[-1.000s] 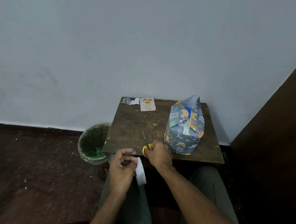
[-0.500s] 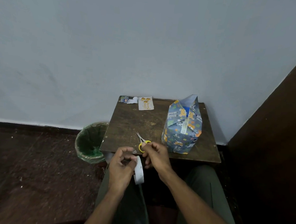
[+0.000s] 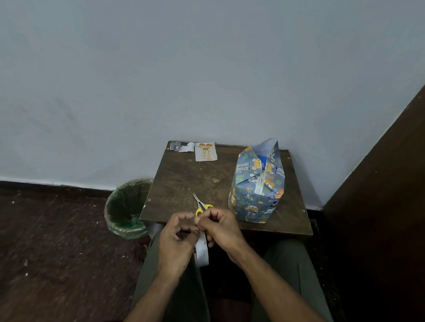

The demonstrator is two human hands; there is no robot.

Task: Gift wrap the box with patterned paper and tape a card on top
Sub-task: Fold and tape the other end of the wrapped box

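Note:
The box [image 3: 256,189], wrapped in blue cartoon-patterned paper, stands upright on the right of the small wooden table [image 3: 180,178], its top flaps still sticking up. A white card [image 3: 205,151] with orange balloons lies at the table's back edge. Small yellow-handled scissors [image 3: 199,202] lie near the front edge. In front of the table my left hand [image 3: 178,241] holds a white tape roll [image 3: 202,250]. My right hand [image 3: 220,228] meets it, fingers pinching at the roll's top edge.
A paper scrap [image 3: 186,147] and a small patterned bit [image 3: 174,145] lie at the table's back left corner. A green-lined bin [image 3: 127,207] stands on the floor left of the table. A dark wooden panel [image 3: 394,173] rises on the right.
My right hand let go of the scissors on the table and came back to the tape roll held by my left hand. The box did not move.

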